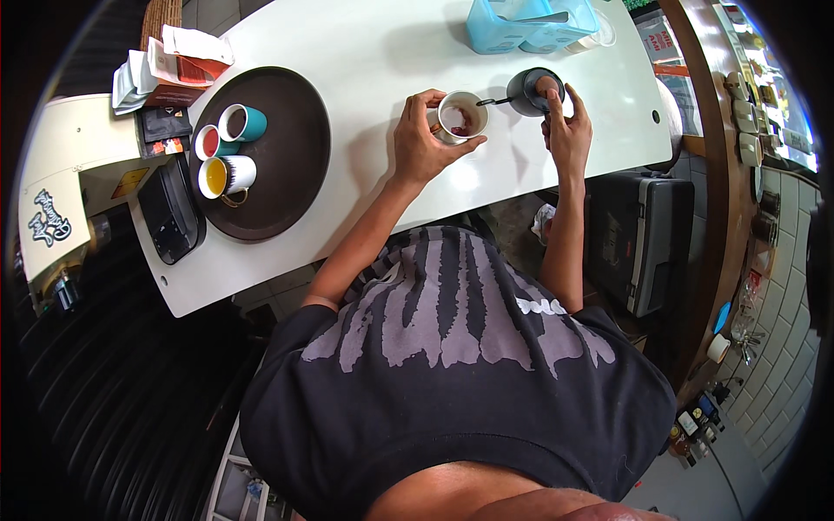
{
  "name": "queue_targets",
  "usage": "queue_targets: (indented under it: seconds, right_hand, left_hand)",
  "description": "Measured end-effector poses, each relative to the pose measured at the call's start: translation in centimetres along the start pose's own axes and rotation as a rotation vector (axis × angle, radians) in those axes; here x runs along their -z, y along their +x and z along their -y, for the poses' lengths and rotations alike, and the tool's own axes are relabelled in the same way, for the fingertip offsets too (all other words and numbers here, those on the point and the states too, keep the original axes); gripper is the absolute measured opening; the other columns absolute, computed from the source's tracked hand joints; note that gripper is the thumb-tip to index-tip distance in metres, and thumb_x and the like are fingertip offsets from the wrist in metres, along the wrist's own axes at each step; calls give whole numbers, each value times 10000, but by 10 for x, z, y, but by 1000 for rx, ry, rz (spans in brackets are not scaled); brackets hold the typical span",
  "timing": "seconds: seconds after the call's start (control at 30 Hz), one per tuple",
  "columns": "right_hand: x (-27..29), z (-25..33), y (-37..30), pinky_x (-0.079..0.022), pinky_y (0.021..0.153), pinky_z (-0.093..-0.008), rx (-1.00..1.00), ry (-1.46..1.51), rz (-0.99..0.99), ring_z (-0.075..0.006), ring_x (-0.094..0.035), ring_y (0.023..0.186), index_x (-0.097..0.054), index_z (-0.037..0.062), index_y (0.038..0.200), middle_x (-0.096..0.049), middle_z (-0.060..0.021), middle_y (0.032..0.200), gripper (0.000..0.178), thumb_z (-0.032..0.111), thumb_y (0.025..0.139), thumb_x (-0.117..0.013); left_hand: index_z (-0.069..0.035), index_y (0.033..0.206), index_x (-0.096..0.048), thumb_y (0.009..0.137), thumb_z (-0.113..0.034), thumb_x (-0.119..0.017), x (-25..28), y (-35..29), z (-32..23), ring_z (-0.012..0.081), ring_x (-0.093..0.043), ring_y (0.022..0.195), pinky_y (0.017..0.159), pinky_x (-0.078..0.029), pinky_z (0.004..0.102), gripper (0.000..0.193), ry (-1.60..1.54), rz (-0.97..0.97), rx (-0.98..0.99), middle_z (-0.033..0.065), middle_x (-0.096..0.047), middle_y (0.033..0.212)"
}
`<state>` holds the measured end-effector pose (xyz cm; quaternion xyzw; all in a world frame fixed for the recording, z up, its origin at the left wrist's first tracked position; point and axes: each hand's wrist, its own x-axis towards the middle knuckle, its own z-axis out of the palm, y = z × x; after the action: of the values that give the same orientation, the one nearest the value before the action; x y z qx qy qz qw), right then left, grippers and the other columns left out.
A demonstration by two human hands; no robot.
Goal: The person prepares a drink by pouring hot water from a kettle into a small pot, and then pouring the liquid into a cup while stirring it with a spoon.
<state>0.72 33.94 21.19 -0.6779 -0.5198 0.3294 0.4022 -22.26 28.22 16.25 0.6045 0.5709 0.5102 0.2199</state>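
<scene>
My left hand (423,139) is wrapped around a white cup (460,115), its fingers on the far left side and its thumb along the near side. Some reddish stuff lies at the bottom of the cup. In my right hand (568,130) is a small dark grey kettle (526,97), held from its right side. The kettle's thin black spout points left, its tip close to the cup's rim. I cannot make out any liquid leaving the spout. Both vessels are over the white table (365,104).
A round dark brown tray (291,148) on the left carries two teal cups (253,124) and a white-and-black mug (234,174). Beside it are a black device (170,213) and packets in a holder (178,74). A light-blue caddy (499,33) stands at the far edge. A black case (638,239) is below right.
</scene>
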Motion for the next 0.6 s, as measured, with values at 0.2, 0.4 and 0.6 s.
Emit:
queue_targets:
  seconds: [0.2, 0.4, 0.6]
  right_hand:
    - [0, 1, 2, -349, 436, -227, 2, 9, 8, -48, -517, 514, -543, -22, 1502, -528, 26, 603, 691, 453, 1029, -710]
    - [-2, 2, 4, -347, 437, -227, -13, 16, 18, -47, -511, 512, -537, -26, 1504, -523, 31, 603, 694, 447, 1028, -714]
    - [-1, -2, 8, -449, 500, -283, -8, -38, 37, -94, -564, 502, -528, -22, 1520, -612, -37, 603, 828, 581, 981, -700]
  left_hand:
    - [-41, 1299, -568, 643, -422, -1013, -1, 1, 6, 245, -694, 1127, 854, -669, 375, 880, -4, 20, -50, 106, -656, 1227]
    - [-59, 1312, -597, 657, -407, -999, 2, 3, 6, 256, -685, 1108, 819, -655, 385, 844, 142, -21, -160, 110, -656, 1238]
    - [-86, 1302, -618, 649, -460, -984, 1, 2, 9, 293, -641, 1074, 939, -551, 437, 837, 103, 7, -126, 101, -643, 1226]
